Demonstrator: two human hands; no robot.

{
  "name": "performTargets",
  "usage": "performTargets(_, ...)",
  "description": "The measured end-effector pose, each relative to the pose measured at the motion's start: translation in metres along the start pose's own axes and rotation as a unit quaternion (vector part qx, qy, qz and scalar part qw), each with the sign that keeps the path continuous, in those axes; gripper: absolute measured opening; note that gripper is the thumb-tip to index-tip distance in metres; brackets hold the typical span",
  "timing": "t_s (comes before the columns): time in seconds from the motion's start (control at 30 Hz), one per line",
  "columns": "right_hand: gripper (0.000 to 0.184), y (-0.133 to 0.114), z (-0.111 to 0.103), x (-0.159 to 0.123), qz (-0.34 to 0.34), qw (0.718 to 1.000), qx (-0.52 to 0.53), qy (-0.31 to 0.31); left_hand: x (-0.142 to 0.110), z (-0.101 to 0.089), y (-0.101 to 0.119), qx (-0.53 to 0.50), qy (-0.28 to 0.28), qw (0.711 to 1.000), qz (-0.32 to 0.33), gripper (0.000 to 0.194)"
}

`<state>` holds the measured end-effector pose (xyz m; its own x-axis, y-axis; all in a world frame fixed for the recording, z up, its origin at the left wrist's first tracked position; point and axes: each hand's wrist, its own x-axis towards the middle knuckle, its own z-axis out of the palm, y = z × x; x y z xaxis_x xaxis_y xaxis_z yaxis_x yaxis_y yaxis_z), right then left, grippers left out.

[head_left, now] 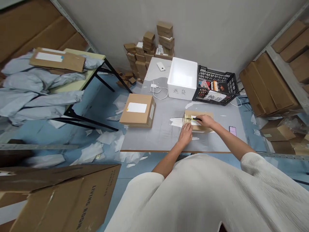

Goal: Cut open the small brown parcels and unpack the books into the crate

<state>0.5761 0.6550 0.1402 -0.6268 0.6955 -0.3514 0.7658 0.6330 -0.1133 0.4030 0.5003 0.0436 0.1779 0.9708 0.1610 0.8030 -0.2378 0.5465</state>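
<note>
Left hand [185,134]: nearest the wearer, fingertips at the near-left part of the small box [202,113]; whether they pinch the clear tape [187,120] there, cannot tell. Small box: lies flat on the table [159,141], long axis running left-right, roughly parallel to the near edge. Right hand [207,121]: over the box's right part, grip closed around a cutter [197,119]. Cutter lies along that same axis, tip leftward at the tape, just beyond the left fingertips. Larger box [138,120]: well apart, left. Farther: white tub [182,77], black crate [216,100] beside it.
</note>
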Motion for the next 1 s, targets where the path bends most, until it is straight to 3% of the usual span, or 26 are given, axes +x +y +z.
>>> performTargets(0.7, 0.041, -0.016, -0.020, -0.001, 0.003, 0.999, -0.039, -0.033, 0.000, 0.006, -0.003, 0.016, 0.019, 1.000, 0.007, 0.062)
performTargets(1.0, 0.039, -0.006, -0.024, -0.015, 0.035, 0.996, -0.072, -0.045, 0.001, 0.005, 0.000, 0.011, 0.021, 1.000, -0.016, 0.066)
